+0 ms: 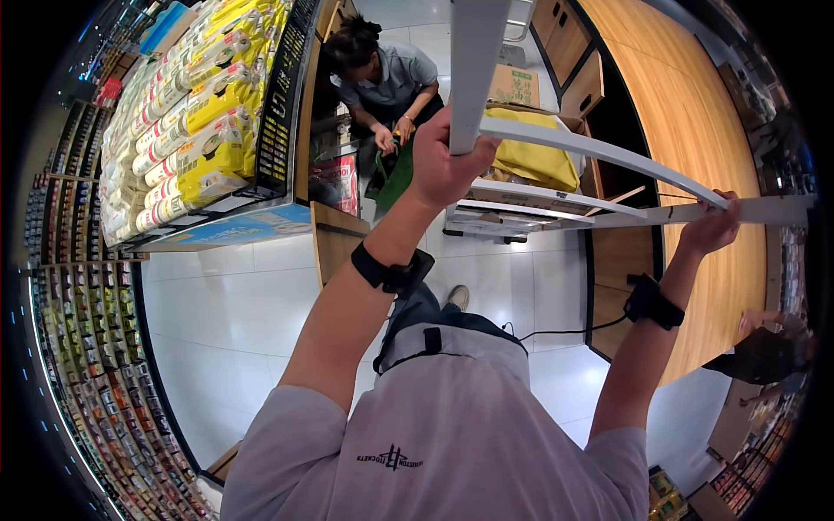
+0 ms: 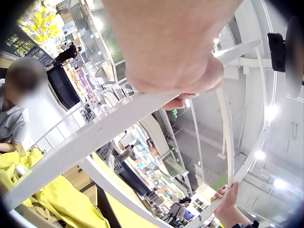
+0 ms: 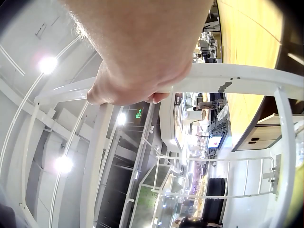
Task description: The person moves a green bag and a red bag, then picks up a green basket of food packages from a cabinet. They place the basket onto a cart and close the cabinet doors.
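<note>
A white metal frame (image 1: 477,61) with two posts and curved crossbars stands before me in the head view. My left hand (image 1: 441,165) grips its left post, just beside a crossbar end. Over on the other post, my right hand (image 1: 714,227) has its fingers wrapped round the metal. In the left wrist view, the left hand (image 2: 173,61) covers part of the post (image 2: 90,133). The right wrist view has the right hand (image 3: 137,78) on a post with chipped paint (image 3: 232,76). Yellow cloth (image 1: 543,161) lies behind the lower bars, above dark casters.
A person (image 1: 391,78) bends down at the far side, hands at a dark green bag (image 1: 398,178). Yellow-and-white packs (image 1: 191,130) are stacked on a display at left. A wooden counter (image 1: 712,113) runs along the right. Behind the frame sits a cardboard box (image 1: 514,85).
</note>
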`<state>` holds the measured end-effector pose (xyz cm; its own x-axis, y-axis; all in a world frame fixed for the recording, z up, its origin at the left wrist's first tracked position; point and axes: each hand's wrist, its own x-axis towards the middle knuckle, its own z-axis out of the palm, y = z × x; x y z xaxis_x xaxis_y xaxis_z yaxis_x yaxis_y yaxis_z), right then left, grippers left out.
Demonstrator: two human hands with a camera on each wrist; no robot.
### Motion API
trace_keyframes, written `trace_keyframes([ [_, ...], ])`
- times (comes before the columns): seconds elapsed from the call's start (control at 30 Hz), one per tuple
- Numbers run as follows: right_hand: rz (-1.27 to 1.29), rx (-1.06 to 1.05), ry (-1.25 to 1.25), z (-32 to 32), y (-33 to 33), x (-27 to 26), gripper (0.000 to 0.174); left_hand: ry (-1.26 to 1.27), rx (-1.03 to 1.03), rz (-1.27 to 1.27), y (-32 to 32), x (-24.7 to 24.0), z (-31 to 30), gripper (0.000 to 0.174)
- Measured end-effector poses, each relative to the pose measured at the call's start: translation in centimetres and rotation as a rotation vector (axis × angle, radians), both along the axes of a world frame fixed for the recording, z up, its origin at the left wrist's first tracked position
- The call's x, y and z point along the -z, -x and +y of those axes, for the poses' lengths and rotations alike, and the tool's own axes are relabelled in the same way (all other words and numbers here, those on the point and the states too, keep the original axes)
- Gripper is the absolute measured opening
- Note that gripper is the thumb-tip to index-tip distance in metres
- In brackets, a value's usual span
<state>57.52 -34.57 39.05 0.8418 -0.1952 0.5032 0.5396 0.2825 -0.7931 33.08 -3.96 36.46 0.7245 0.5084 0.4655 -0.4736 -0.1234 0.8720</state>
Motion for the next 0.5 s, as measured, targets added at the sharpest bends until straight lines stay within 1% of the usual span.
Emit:
trace_keyframes([
  [0.17,0.016,0.000,-0.004,-0.26,-0.35,0.03,0.028,0.073,0.018,-0.008,-0.02,-0.05,-0.28,0.017],
  [0.23,0.019,0.008,-0.005,-0.18,-0.27,0.03,0.027,0.138,0.029,-0.009,-0.04,0.02,-0.35,0.018],
  [0.5,-0.006,-0.006,0.003,-0.40,-0.51,0.31,0.028,0.100,0.028,0.001,0.01,0.22,-0.18,0.016],
])
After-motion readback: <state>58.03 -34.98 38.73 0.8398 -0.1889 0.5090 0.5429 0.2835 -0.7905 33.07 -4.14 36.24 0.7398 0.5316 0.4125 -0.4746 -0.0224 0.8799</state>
